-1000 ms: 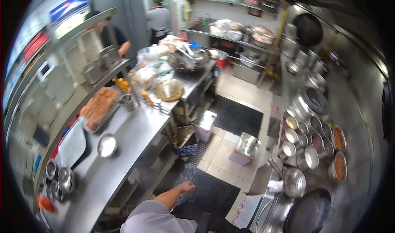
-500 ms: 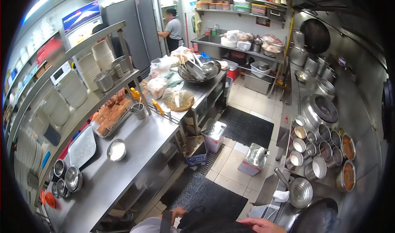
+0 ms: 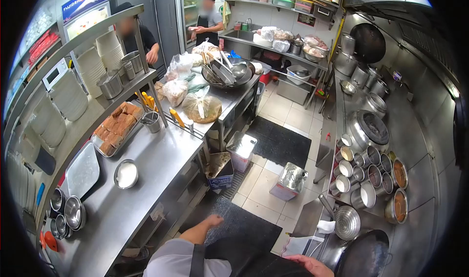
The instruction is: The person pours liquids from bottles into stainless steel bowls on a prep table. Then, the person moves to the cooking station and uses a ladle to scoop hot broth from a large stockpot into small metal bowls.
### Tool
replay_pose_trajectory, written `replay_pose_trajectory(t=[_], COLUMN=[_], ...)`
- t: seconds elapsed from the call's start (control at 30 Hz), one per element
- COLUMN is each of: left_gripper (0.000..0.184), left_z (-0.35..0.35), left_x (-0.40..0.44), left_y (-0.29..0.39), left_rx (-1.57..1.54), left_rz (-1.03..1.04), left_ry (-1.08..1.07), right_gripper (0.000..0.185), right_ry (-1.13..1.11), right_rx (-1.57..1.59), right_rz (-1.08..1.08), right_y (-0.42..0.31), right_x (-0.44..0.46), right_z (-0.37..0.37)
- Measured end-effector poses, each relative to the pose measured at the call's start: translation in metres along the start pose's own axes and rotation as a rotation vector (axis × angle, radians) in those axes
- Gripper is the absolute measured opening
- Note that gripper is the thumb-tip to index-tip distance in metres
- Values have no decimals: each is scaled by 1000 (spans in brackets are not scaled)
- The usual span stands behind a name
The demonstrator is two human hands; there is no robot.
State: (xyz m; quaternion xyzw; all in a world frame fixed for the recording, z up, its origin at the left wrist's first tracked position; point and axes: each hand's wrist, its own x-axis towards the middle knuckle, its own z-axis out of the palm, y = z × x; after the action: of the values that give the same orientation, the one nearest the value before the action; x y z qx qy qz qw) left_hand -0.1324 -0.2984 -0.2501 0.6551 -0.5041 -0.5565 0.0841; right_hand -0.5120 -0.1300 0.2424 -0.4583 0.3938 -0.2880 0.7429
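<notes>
My left hand [image 3: 213,221] reaches out over the black floor mat [image 3: 239,228], its fingers curled in and nothing visible in them. At the bottom edge, my right hand [image 3: 312,265] lies low beside my dark apron [image 3: 244,252], fingers stretched out and holding nothing that I can see. Close to it are a white cloth [image 3: 326,226], a perforated metal skimmer [image 3: 347,222] and a large dark wok [image 3: 364,255]. On the steel counter [image 3: 146,179] to the left stand a bowl of white contents [image 3: 126,174], a tray of reddish-brown blocks [image 3: 116,129] and a bare metal tray [image 3: 83,169].
Two metal tins [image 3: 288,181] stand on the tiled floor between the counters. Several steel pots [image 3: 367,196] crowd the right side. A co-worker [image 3: 207,25] stands by the fridge; another person [image 3: 137,37] is behind the shelf. Bagged food [image 3: 202,108] sits on the middle table.
My left hand has moved forward from my body, and my view has shifted slightly. The co-worker at the fridge has turned around. The other person's arm and head now show behind the shelf.
</notes>
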Motion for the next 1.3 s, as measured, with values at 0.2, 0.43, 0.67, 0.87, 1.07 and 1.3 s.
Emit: replay_pose_trajectory(t=[0.2,0.43,0.67,0.87,1.07,1.3], left_gripper=[36,35,30,29,40,30], left_z=[-16,-27,-44,-50,-56,-67], left_x=[-3,-16,-25,-32,-29,-26], left_y=[-1,-46,-67,-61,-45,-21], left_rx=[116,224,19,202,248,179], left_rz=[-19,74,-120,-144,-79,-114], left_ry=[-76,-112,-146,-247,-290,-329], right_gripper=[89,95,99,40,40,34], right_ry=[80,164,105,305,1021,996], right_rx=[91,46,51,135,180,264], right_rz=[39,30,65,-59,121,301], right_y=[18,14,25,50,162,267], right_x=[-20,-9,2,4,10,14], right_z=[12,47,62,67,33,81])
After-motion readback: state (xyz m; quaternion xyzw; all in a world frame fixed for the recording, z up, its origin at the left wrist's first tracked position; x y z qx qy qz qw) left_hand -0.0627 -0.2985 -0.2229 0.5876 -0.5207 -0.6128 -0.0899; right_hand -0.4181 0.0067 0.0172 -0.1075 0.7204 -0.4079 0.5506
